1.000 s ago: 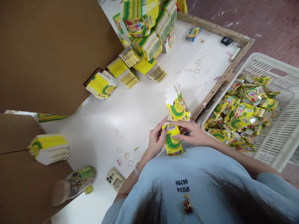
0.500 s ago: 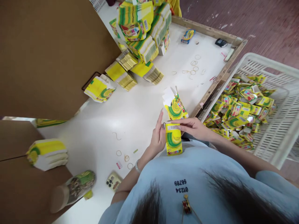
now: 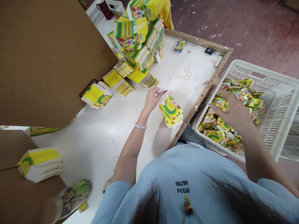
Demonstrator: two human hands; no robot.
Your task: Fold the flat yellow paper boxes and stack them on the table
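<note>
My left hand (image 3: pixel 153 99) is at the top end of a small stack of yellow-green printed cartons (image 3: pixel 172 112) on the white table. Its fingers are bent but apart, with one dark-nailed fingertip close to the white flaps; whether it touches them I cannot tell. My right hand (image 3: pixel 235 113) hovers over a white plastic basket (image 3: pixel 272 124) on the right, fingers spread and holding nothing. Beneath it lie many small yellow cartons (image 3: pixel 216 135) in a loose heap.
Bundles of flattened cartons (image 3: pixel 118 82) and a tall pile of them (image 3: pixel 140 37) stand at the back left. A wooden rim (image 3: pixel 198 96) edges the table. Rubber bands (image 3: pixel 187 74), a blue box (image 3: pixel 180 45), a black object (image 3: pixel 210 51) and a jar (image 3: pixel 76 197) lie around.
The yellow carton at my body is no longer in my hands. My right hand has moved right over the basket; my left hand has moved up and away to the carton stack. The view has shifted.
</note>
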